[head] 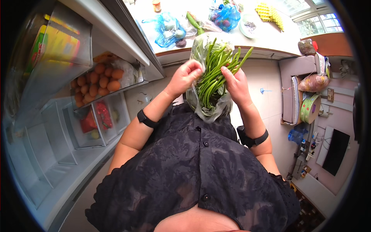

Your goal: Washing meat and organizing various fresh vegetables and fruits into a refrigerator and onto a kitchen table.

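A bunch of long green leafy-vegetable stems [211, 78] lies against a clear plastic bag [213, 114] in front of my body. My left hand [187, 77] pinches the left edge of the bag between thumb and fingers. On the other side, my right hand [237, 84] grips the stems, its thumb laid over them. Some stems stick out past the right hand towards the upper right. Dark leaves show through the plastic lower down, and part of the bunch is hidden inside the bag.
An opened refrigerator fills the left side, with a drawer of brown eggs [97, 81]. Ahead, a white table [200, 5] bears a blue plastic bag [169, 30], a green gourd [192, 21], a bowl [248, 26] and yellow egg trays [269, 16]. A grey sofa [297, 65] stands right.
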Action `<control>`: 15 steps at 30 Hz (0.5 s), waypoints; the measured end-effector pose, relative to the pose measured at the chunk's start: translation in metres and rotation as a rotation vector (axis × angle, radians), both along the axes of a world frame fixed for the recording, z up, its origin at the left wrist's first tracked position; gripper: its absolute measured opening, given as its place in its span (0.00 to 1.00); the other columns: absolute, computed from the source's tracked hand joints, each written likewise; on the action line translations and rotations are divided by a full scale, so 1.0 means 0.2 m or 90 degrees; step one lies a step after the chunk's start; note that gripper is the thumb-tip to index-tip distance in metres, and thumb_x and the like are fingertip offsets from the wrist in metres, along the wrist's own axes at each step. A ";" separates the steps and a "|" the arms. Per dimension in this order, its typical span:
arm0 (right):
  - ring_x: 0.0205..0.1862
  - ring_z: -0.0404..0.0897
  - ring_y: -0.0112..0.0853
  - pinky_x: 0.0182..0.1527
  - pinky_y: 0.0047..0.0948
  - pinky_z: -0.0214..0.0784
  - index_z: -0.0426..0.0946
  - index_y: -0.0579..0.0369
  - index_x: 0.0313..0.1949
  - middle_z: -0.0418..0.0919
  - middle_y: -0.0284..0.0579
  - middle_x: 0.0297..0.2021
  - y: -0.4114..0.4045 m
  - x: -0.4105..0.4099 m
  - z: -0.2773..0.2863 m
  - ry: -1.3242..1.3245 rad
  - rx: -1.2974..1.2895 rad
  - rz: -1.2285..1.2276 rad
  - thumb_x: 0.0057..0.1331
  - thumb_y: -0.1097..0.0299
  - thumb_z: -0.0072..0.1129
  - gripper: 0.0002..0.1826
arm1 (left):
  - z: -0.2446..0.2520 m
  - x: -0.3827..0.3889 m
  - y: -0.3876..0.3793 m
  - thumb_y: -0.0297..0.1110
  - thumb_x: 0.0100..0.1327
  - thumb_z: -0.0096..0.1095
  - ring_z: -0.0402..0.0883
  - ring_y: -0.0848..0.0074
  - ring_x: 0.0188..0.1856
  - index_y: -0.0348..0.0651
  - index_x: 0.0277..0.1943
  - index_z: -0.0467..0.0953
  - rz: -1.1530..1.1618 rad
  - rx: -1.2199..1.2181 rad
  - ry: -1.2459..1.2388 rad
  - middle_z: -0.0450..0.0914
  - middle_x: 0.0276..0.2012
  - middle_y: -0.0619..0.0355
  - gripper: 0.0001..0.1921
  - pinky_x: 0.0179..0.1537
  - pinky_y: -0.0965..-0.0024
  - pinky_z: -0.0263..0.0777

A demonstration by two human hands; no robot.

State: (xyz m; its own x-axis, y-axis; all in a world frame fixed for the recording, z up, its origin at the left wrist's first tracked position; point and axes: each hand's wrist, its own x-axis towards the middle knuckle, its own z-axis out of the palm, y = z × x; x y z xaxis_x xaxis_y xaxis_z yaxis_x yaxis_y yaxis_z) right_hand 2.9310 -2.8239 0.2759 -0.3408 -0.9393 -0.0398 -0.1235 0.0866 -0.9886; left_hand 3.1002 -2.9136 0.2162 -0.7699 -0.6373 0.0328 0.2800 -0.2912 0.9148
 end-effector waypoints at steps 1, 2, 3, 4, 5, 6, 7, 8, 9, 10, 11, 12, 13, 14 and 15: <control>0.36 0.74 0.24 0.39 0.26 0.67 0.71 0.63 0.42 0.77 0.38 0.34 0.00 0.00 0.02 0.116 -0.003 0.010 0.66 0.67 0.50 0.11 | 0.00 0.03 -0.01 0.29 0.66 0.51 0.60 0.87 0.22 0.42 0.41 0.66 -0.003 0.137 0.063 0.65 0.25 0.67 0.04 0.24 0.84 0.56; 0.36 0.74 0.24 0.39 0.26 0.67 0.71 0.63 0.42 0.77 0.38 0.34 0.00 0.00 0.04 0.118 -0.004 0.012 0.66 0.67 0.50 0.11 | 0.00 0.04 -0.01 0.28 0.66 0.50 0.60 0.87 0.22 0.42 0.41 0.66 0.033 0.173 0.116 0.65 0.25 0.66 0.04 0.23 0.84 0.56; 0.35 0.76 0.30 0.39 0.29 0.67 0.71 0.63 0.42 0.78 0.42 0.33 0.00 0.00 0.06 0.226 0.043 0.018 0.65 0.66 0.51 0.13 | 0.04 0.06 0.00 0.28 0.66 0.50 0.60 0.87 0.22 0.42 0.42 0.66 0.067 0.208 0.168 0.66 0.26 0.65 0.03 0.23 0.84 0.56; 0.34 0.78 0.36 0.39 0.33 0.68 0.71 0.64 0.42 0.79 0.47 0.32 0.00 0.00 0.08 0.333 0.090 0.022 0.64 0.64 0.52 0.14 | 0.07 0.08 0.00 0.26 0.66 0.49 0.61 0.87 0.24 0.42 0.43 0.65 0.058 0.228 0.199 0.67 0.27 0.64 0.05 0.25 0.84 0.57; 0.34 0.78 0.36 0.39 0.33 0.68 0.71 0.64 0.42 0.79 0.47 0.32 0.00 0.01 0.09 0.335 0.087 0.023 0.64 0.64 0.52 0.14 | 0.11 0.08 0.03 0.26 0.66 0.49 0.61 0.87 0.24 0.42 0.43 0.65 0.058 0.226 0.201 0.67 0.27 0.64 0.05 0.25 0.84 0.57; 0.32 0.77 0.43 0.36 0.37 0.69 0.71 0.62 0.40 0.78 0.52 0.29 0.00 0.04 0.10 0.423 0.095 0.026 0.63 0.61 0.52 0.15 | 0.15 0.07 0.07 0.26 0.66 0.49 0.62 0.87 0.24 0.43 0.43 0.64 0.078 0.190 0.185 0.68 0.28 0.64 0.05 0.25 0.84 0.57; 0.30 0.77 0.50 0.33 0.42 0.69 0.71 0.61 0.39 0.77 0.57 0.25 0.00 0.07 0.11 0.513 0.105 0.027 0.62 0.58 0.53 0.16 | 0.21 0.06 0.12 0.25 0.66 0.49 0.62 0.87 0.25 0.43 0.44 0.64 0.096 0.156 0.170 0.69 0.29 0.64 0.06 0.26 0.84 0.57; 0.29 0.77 0.50 0.31 0.44 0.69 0.70 0.60 0.36 0.77 0.56 0.25 -0.01 0.12 0.14 0.599 0.146 0.041 0.63 0.57 0.52 0.16 | 0.27 0.05 0.17 0.24 0.65 0.50 0.62 0.87 0.26 0.43 0.44 0.63 0.101 0.165 0.172 0.69 0.31 0.64 0.07 0.27 0.84 0.57; 0.28 0.77 0.50 0.30 0.44 0.69 0.68 0.59 0.39 0.76 0.54 0.23 -0.02 0.14 0.10 0.686 0.131 0.035 0.62 0.61 0.51 0.14 | 0.34 0.04 0.22 0.24 0.65 0.50 0.62 0.87 0.26 0.43 0.44 0.63 0.077 0.133 0.180 0.68 0.31 0.65 0.07 0.27 0.84 0.56; 0.28 0.77 0.50 0.29 0.44 0.69 0.67 0.58 0.40 0.76 0.54 0.23 -0.04 0.16 0.07 0.677 0.150 0.041 0.62 0.63 0.51 0.12 | 0.36 0.03 0.26 0.25 0.66 0.49 0.63 0.87 0.27 0.43 0.44 0.63 0.058 0.104 0.179 0.68 0.31 0.65 0.07 0.28 0.84 0.57; 0.28 0.77 0.50 0.29 0.45 0.69 0.66 0.57 0.41 0.76 0.53 0.23 -0.04 0.17 0.04 0.668 0.169 0.048 0.61 0.66 0.50 0.11 | 0.37 0.02 0.30 0.25 0.66 0.49 0.63 0.87 0.28 0.43 0.44 0.63 0.040 0.074 0.178 0.68 0.31 0.65 0.06 0.28 0.83 0.57; 0.30 0.77 0.50 0.30 0.44 0.69 0.65 0.56 0.42 0.76 0.55 0.26 -0.01 0.15 -0.05 0.551 0.083 0.088 0.60 0.70 0.48 0.10 | 0.33 -0.03 0.31 0.26 0.67 0.48 0.64 0.88 0.25 0.43 0.44 0.63 0.108 -0.037 0.179 0.68 0.30 0.65 0.05 0.25 0.83 0.59; 0.32 0.78 0.43 0.31 0.40 0.69 0.65 0.55 0.43 0.76 0.52 0.28 0.02 0.18 -0.08 0.385 -0.047 0.138 0.64 0.68 0.44 0.09 | 0.34 0.00 0.31 0.26 0.67 0.48 0.64 0.88 0.25 0.43 0.44 0.63 0.109 -0.042 0.181 0.68 0.30 0.65 0.05 0.25 0.83 0.59; 0.32 0.78 0.38 0.33 0.35 0.68 0.65 0.55 0.45 0.75 0.48 0.29 0.07 0.19 -0.08 0.237 -0.018 0.185 0.65 0.67 0.44 0.11 | 0.36 0.05 0.32 0.26 0.67 0.48 0.65 0.88 0.23 0.42 0.44 0.63 0.087 -0.021 0.096 0.68 0.28 0.65 0.05 0.22 0.84 0.60; 0.32 0.77 0.33 0.35 0.30 0.68 0.65 0.55 0.48 0.75 0.43 0.29 0.10 0.25 0.01 0.087 0.013 0.237 0.65 0.67 0.44 0.12 | 0.36 0.10 0.33 0.26 0.67 0.47 0.65 0.88 0.20 0.41 0.44 0.63 0.070 0.001 0.010 0.68 0.27 0.64 0.04 0.20 0.84 0.60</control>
